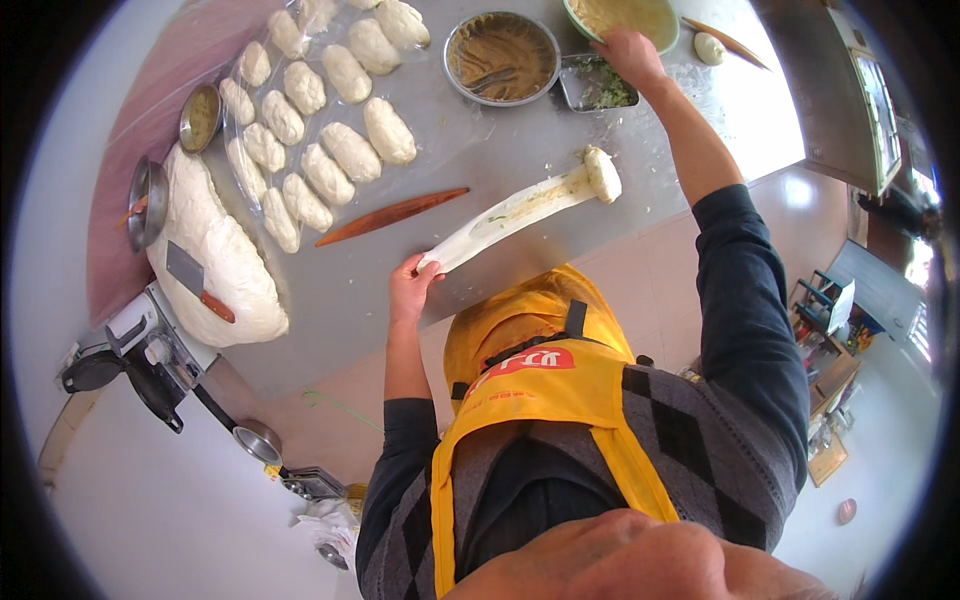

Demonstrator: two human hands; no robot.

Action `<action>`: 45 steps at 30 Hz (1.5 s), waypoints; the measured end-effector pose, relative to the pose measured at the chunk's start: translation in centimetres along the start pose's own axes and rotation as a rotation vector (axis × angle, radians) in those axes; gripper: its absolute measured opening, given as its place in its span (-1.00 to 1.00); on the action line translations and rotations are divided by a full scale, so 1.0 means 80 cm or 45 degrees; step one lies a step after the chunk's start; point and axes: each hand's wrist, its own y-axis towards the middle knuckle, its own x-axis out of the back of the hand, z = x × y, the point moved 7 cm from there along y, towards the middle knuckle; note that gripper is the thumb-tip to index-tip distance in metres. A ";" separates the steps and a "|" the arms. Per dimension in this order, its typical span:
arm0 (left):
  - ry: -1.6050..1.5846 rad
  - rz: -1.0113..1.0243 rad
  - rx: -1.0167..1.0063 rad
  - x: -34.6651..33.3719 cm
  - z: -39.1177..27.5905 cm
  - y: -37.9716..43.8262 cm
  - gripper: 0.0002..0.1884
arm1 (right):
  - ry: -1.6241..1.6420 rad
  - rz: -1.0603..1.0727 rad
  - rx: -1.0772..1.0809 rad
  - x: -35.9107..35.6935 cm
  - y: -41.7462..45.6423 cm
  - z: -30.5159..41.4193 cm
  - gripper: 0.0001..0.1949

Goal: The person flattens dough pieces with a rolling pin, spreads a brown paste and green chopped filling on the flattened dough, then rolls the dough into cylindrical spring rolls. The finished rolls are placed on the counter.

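Note:
My left hand (411,289) pinches the near end of a long, flattened strip of dough (517,214) at the table's edge. Green bits and a brownish smear lie along the strip. Its far end is rolled into a thick dough coil (602,175). My right hand (632,57) reaches to the near rim of a pale green bowl (670,37) with a yellowish mass inside; its fingertips are hard to make out. Just below that hand sits a metal tray (581,101) of chopped greens. Beside it stands a steel bowl (556,71) of brown paste. A tapered wooden rolling pin (394,217) lies left of the strip.
Several dough pieces (327,174) rest on plastic film at the left. A large dough slab (225,262) carries a cleaver (187,271). Two small metal bowls (200,118) stand behind it. Another rolling pin (731,46) and a dough ball (709,49) are at the far right.

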 end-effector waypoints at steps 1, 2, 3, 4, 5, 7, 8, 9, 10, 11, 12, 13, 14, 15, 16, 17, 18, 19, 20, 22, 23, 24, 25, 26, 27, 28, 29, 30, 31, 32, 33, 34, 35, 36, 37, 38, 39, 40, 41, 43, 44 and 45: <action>0.041 0.000 -0.014 -0.001 -0.001 0.000 -0.65 | 0.046 -0.004 -0.008 0.015 -0.004 0.016 -0.63; 0.061 -0.009 -0.013 -0.002 -0.001 -0.001 -0.65 | 0.093 -0.008 -0.015 0.026 -0.004 0.025 -0.65; 0.084 -0.010 -0.012 -0.003 -0.002 -0.002 -0.64 | 0.152 0.010 -0.012 0.028 -0.003 0.023 -0.65; 0.106 -0.013 -0.010 -0.004 -0.004 -0.002 -0.63 | 0.210 0.028 -0.008 0.029 -0.002 0.021 -0.64; 0.095 -0.012 -0.015 -0.007 -0.005 -0.002 -0.65 | 0.269 0.047 -0.003 0.031 -0.001 0.018 -0.61; 0.076 -0.023 -0.021 -0.007 -0.002 -0.003 -0.68 | 0.628 0.025 -0.047 0.037 0.003 0.006 -0.54; 0.086 -0.035 -0.017 -0.006 0.000 -0.003 -0.67 | 0.808 0.015 -0.069 0.039 0.005 0.000 -0.49; 0.098 -0.045 -0.011 -0.006 0.002 -0.004 -0.66 | 0.648 0.114 -0.014 0.038 0.009 0.007 -0.46; 0.110 -0.056 -0.006 -0.006 0.004 -0.004 -0.65 | 0.487 0.211 0.042 0.037 0.013 0.014 -0.43; 0.095 -0.066 -0.010 -0.006 0.005 -0.005 -0.64 | 0.325 0.306 0.097 0.035 0.013 0.020 -0.40; 0.080 -0.076 -0.017 -0.005 0.006 -0.005 -0.63 | 0.253 0.285 0.115 0.027 0.014 0.026 -0.43; 0.065 -0.085 -0.024 -0.005 0.007 -0.004 -0.61 | 0.272 0.262 0.098 0.025 0.014 0.023 -0.45; 0.067 -0.065 -0.026 -0.007 0.008 -0.004 -0.60 | 0.291 0.238 0.082 0.022 0.014 0.021 -0.47; 0.072 -0.048 -0.023 -0.008 0.007 -0.004 -0.58 | 0.315 0.217 0.066 0.021 0.014 0.024 -0.49; 0.076 -0.031 -0.020 -0.008 0.006 -0.005 -0.57 | 0.368 0.203 0.063 0.018 0.015 0.023 -0.51; 0.059 -0.036 0.008 -0.008 0.007 -0.006 -0.58 | 0.421 0.190 0.059 0.017 0.015 0.021 -0.54; 0.041 -0.043 0.035 -0.008 0.007 -0.008 -0.58 | 0.475 0.175 0.058 0.016 0.016 0.019 -0.56; 0.024 -0.049 0.062 -0.008 0.007 -0.009 -0.59 | 0.512 0.183 0.071 0.015 0.015 0.017 -0.57; -0.043 -0.037 0.050 -0.010 0.004 -0.009 -0.60 | 0.548 0.192 0.082 0.015 0.016 0.013 -0.57; -0.178 -0.012 0.024 -0.010 0.002 -0.007 -0.62 | 0.592 0.343 0.052 0.014 0.022 -0.003 -0.65; -0.174 0.004 0.040 -0.010 0.003 -0.005 -0.63 | 1.065 0.367 -0.059 0.007 0.023 -0.017 -0.67; -0.170 0.016 0.056 -0.010 0.005 -0.002 -0.64 | 1.539 0.384 -0.172 -0.007 0.025 -0.033 -0.68; -0.167 0.030 0.072 -0.008 0.007 0.001 -0.65 | 2.012 0.391 -0.291 -0.018 0.025 -0.046 -0.68; -0.179 0.053 0.051 -0.011 0.004 0.006 -0.65 | 2.368 0.709 -0.064 -0.017 0.017 -0.033 -0.67; -0.190 0.056 0.041 -0.012 0.002 0.007 -0.65 | 2.354 0.713 0.052 -0.003 0.002 -0.002 -0.69; -0.203 0.042 0.042 -0.008 0.006 0.000 -0.65 | 2.349 0.735 0.169 0.030 -0.032 0.067 -0.69; -0.120 0.042 0.017 -0.004 0.005 0.004 -0.64 | 2.336 0.740 0.280 0.063 -0.073 0.132 -0.69; -0.037 0.055 -0.002 -0.005 0.006 0.005 -0.64 | 2.206 0.655 0.143 0.057 -0.119 0.172 -0.67; 0.024 0.020 -0.022 -0.003 0.006 -0.001 -0.63 | 1.820 0.444 0.136 0.053 -0.167 0.217 -0.66; 0.076 -0.002 -0.062 -0.006 -0.002 0.001 -0.62 | 1.535 0.538 -0.055 0.036 -0.211 0.264 -0.70; 0.126 -0.021 -0.097 -0.011 -0.008 0.000 -0.61 | 1.179 0.399 0.266 0.039 -0.250 0.322 -0.71; 0.197 -0.030 -0.115 -0.017 -0.018 0.001 -0.61 | 1.004 0.267 0.421 0.000 -0.287 0.367 -0.66; 0.270 -0.047 -0.127 -0.020 -0.025 -0.002 -0.61 | 0.831 0.144 0.575 -0.034 -0.321 0.402 -0.60; 0.345 -0.061 -0.135 -0.018 -0.027 -0.006 -0.61 | 0.685 0.093 0.560 -0.047 -0.340 0.405 -0.55; 0.359 -0.026 -0.179 -0.019 -0.033 -0.008 -0.60 | 0.535 0.036 0.543 -0.056 -0.355 0.395 -0.50; 0.371 0.008 -0.231 -0.022 -0.040 -0.008 -0.60 | 0.380 -0.028 0.529 -0.064 -0.366 0.375 -0.44; 0.382 0.041 -0.280 -0.023 -0.042 -0.010 -0.60 | 0.503 0.037 0.231 -0.086 -0.368 0.320 -0.34; 0.401 0.019 -0.367 -0.017 -0.042 -0.011 -0.59 | 0.219 0.018 0.117 -0.073 -0.359 0.296 -0.32; 0.465 0.008 -0.382 -0.015 -0.040 -0.007 -0.60 | 0.131 -0.129 -0.027 -0.059 -0.360 0.268 -0.27; 0.606 0.001 -0.421 -0.014 -0.043 0.000 -0.61 | 0.172 -0.206 -0.193 -0.070 -0.366 0.292 -0.19; 0.623 0.008 -0.399 -0.012 -0.047 0.001 -0.65 | 0.214 -0.100 -0.114 -0.088 -0.367 0.339 -0.14; 0.635 0.017 -0.377 -0.013 -0.052 0.000 -0.68 | 0.252 0.007 -0.034 -0.103 -0.370 0.394 -0.09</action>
